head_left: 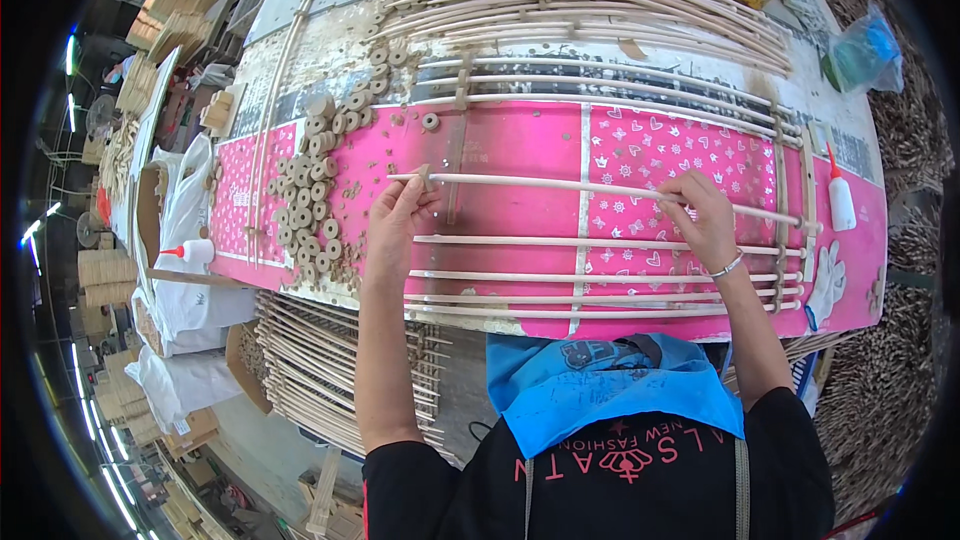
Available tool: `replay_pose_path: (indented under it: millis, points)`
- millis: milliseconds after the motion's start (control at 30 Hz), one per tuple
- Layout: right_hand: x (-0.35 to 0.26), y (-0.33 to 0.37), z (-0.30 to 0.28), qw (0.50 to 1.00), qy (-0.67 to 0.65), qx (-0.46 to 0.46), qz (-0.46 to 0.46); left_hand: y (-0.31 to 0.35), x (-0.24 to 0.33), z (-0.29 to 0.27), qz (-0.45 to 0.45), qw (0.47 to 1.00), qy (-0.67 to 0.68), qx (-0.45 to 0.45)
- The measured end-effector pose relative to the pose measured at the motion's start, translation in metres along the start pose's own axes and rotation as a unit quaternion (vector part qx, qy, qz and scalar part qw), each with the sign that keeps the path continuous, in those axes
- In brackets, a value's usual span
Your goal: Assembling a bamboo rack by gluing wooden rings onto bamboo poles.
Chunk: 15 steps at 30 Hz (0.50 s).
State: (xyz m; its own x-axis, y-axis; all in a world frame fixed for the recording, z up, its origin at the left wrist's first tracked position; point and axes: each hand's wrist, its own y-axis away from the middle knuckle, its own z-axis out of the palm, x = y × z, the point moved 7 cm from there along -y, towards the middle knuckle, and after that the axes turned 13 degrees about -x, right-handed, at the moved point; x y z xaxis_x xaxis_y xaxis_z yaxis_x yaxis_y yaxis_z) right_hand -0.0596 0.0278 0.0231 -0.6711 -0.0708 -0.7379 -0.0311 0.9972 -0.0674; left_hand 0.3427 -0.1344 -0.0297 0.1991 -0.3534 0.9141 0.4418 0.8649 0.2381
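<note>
A long pale wooden rod (pixel 540 181) lies crosswise in front of me above the pink covering, tilted slightly down to the right. My left hand (pixel 403 202) is closed in a pinch at its left end, where a small brown piece (pixel 424 176) sits at the fingertips; its exact shape is hard to make out. My right hand (pixel 700 212) grips the same rod right of the middle, with a bracelet at the wrist. Nearer to me, several similar rods (pixel 500 275) lie parallel, their right ends on a slatted wooden rest (pixel 781 265).
Brown wooden rings (pixel 318 172) are heaped left of the rods. More rods (pixel 560 0) with small rings lie at the back. A white glue bottle (pixel 842 202) and a white glove (pixel 827 280) are at the right; another glue bottle (pixel 198 251) is at the left. Rods (pixel 320 360) are stacked below the table edge.
</note>
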Motion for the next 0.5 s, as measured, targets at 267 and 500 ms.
replay_pose_path:
  millis: [267, 500]
  points:
    - [0.003, -0.015, -0.011, 0.994, 0.1, 0.032, -0.038, -0.017, -0.007, 0.004, 0.041, 0.999, -0.006, -0.026]
    - [0.025, -0.043, -0.003, 0.99, 0.128, 0.034, -0.05, -0.034, -0.012, -0.011, 0.02, 0.999, 0.051, -0.007]
